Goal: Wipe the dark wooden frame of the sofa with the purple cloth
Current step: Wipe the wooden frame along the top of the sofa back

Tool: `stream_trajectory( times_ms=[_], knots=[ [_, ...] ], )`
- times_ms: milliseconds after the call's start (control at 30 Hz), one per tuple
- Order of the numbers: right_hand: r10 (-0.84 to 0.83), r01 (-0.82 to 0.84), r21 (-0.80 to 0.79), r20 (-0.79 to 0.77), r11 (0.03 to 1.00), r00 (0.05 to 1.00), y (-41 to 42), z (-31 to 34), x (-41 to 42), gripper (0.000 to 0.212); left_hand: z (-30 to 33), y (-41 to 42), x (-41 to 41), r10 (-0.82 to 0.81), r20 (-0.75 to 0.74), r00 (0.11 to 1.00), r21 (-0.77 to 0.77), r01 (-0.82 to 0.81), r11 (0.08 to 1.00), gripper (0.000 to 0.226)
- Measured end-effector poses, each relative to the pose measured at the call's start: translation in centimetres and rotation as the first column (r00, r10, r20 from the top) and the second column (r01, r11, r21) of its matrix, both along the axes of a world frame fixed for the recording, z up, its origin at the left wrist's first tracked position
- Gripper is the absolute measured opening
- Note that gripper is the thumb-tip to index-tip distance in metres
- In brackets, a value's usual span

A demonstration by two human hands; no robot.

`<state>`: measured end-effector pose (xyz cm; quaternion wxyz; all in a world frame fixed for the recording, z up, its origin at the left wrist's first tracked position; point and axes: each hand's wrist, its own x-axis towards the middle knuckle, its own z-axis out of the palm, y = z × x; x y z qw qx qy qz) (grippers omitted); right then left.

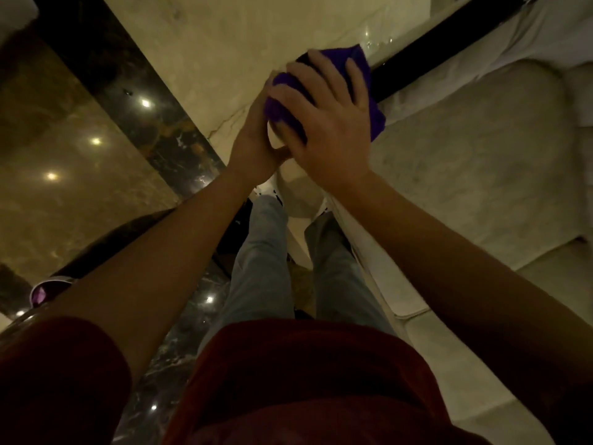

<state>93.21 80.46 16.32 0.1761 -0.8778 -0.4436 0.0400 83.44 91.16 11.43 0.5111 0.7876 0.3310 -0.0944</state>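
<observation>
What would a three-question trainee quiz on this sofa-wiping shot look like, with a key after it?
1. True or false: the purple cloth lies on the marble floor.
2. Which hand presses flat on top of the cloth: A left, B right?
3. Fill in: beyond the cloth, the dark wooden frame runs toward the upper ____ of the picture.

Key:
1. False; both hands hold it at the frame, above the cream sofa cushion.
2. B; the left hand grips from the side.
3. Right.
</observation>
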Motion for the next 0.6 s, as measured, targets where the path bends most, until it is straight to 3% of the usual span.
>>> stream_trajectory(
  times_ms=[67,200,500,600],
  knots=[
    [0.016,-0.011,-0.084,0.06,0.996,0.998,-1.7,0.6,3.4,0.035,-0.1,0.3,0.3,-0.016,0.067,0.998,-0.076,0.022,0.997,0.102],
    [0.002,0.029,-0.148,0.207,0.989,0.978,-3.2,1.8,9.3,0.032,0.5,0.6,0.3,-0.068,0.101,0.993,-0.068,0.075,0.995,0.107],
    [-0.28,0.279,0.02,0.028,0.96,0.96,1.4,0.3,2.3,0.031,-0.9,0.2,0.2,0.012,0.084,0.996,-0.083,-0.005,0.997,0.109],
    [-0.264,0.265,0.058,-0.026,0.962,0.964,2.0,0.2,1.3,0.031,-1.1,-0.3,0.3,0.012,0.066,0.998,-0.095,-0.006,0.995,0.108]
  ],
)
